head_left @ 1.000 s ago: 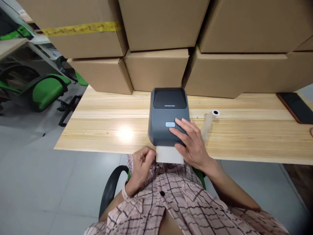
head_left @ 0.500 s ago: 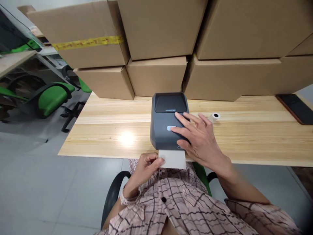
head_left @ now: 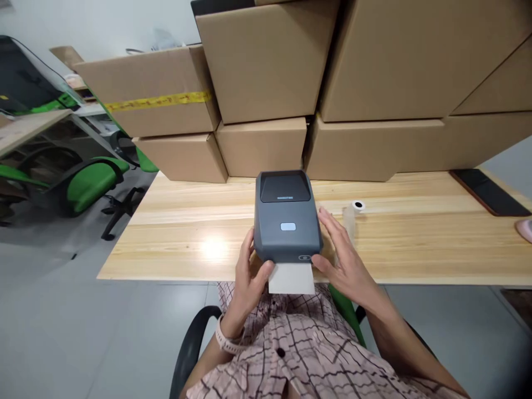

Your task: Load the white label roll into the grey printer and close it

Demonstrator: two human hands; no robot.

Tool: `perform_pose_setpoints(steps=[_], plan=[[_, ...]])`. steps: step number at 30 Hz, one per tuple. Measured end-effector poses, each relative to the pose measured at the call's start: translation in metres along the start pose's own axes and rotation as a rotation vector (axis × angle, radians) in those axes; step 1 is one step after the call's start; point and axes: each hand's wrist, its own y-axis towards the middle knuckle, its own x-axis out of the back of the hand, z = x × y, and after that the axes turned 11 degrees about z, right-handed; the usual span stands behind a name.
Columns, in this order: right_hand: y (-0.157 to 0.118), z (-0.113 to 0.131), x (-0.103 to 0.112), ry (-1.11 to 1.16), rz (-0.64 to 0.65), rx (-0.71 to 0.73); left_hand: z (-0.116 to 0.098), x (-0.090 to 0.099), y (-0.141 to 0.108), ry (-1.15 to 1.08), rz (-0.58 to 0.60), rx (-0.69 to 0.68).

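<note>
A dark grey label printer (head_left: 286, 216) stands near the table's front edge, with a light button on its top. From its front slot a blank white label strip (head_left: 291, 279) sticks out over the edge. My left hand (head_left: 249, 277) grips the printer's left front corner, its thumb at the front beside the strip and its fingers along the side. On the opposite side my right hand (head_left: 344, 260) holds the right front corner, thumb at the front and fingers against the side. Right of it lies a small white roll (head_left: 358, 206) with a translucent tail.
Cardboard boxes (head_left: 266, 66) are stacked along the back of the wooden table (head_left: 166, 238). A phone (head_left: 490, 191) in a brown case lies at the right, near a pink object (head_left: 524, 228) cut by the frame. Green chairs (head_left: 91, 185) stand at the left.
My right hand has left the printer's top button area and moved to its right side. My left hand has let go of the label strip and taken the printer's left side.
</note>
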Motion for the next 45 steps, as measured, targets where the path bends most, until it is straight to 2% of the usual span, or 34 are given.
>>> perform_pose_setpoints(steps=[3,9,12,15,17,20,22,24,26,28,31,33,36,39,40,41,43,45], plan=[[-0.006,-0.001,-0.006,0.09,0.015,-0.044,0.006,-0.001,0.001,-0.008,-0.009,-0.033],[-0.007,0.002,-0.014,0.179,-0.013,-0.04,0.006,0.002,0.005,0.226,-0.076,-0.144],[-0.006,0.005,-0.002,0.21,0.016,-0.032,-0.003,0.004,0.009,0.242,-0.09,-0.149],[0.008,0.011,0.022,0.135,0.048,0.043,-0.019,0.013,0.027,0.248,-0.084,-0.195],[0.031,0.017,0.041,0.042,0.036,0.123,-0.029,0.024,0.05,0.234,-0.092,-0.255],[0.08,0.025,0.064,-0.093,-0.06,0.236,-0.034,0.042,0.094,0.196,-0.107,-0.308],[0.116,0.028,0.074,-0.151,-0.144,0.271,-0.029,0.052,0.12,0.168,-0.057,-0.262],[0.15,0.028,0.082,-0.185,-0.208,0.26,-0.019,0.058,0.136,0.105,0.045,-0.118],[0.179,0.023,0.088,-0.206,-0.245,0.24,-0.007,0.06,0.142,0.02,0.151,0.024],[0.206,0.015,0.093,-0.204,-0.268,0.229,0.002,0.059,0.141,-0.062,0.236,0.103],[0.24,0.0,0.1,-0.189,-0.27,0.19,0.006,0.055,0.135,-0.127,0.303,0.121],[0.253,-0.006,0.104,-0.191,-0.25,0.167,0.004,0.054,0.133,-0.136,0.307,0.113],[0.244,0.001,0.107,-0.23,-0.259,0.192,0.0,0.054,0.133,-0.114,0.29,0.121],[0.205,0.02,0.103,-0.351,-0.327,0.282,0.0,0.055,0.133,0.032,0.203,0.121],[0.19,0.026,0.099,-0.388,-0.307,0.331,0.0,0.055,0.132,0.095,0.173,0.119],[0.176,0.03,0.094,-0.415,-0.238,0.384,0.0,0.054,0.132,0.151,0.153,0.123],[0.156,0.031,0.081,-0.433,0.008,0.459,-0.003,0.053,0.13,0.227,0.155,0.147],[0.151,0.025,0.066,-0.434,0.263,0.447,-0.005,0.052,0.129,0.249,0.18,0.176]])
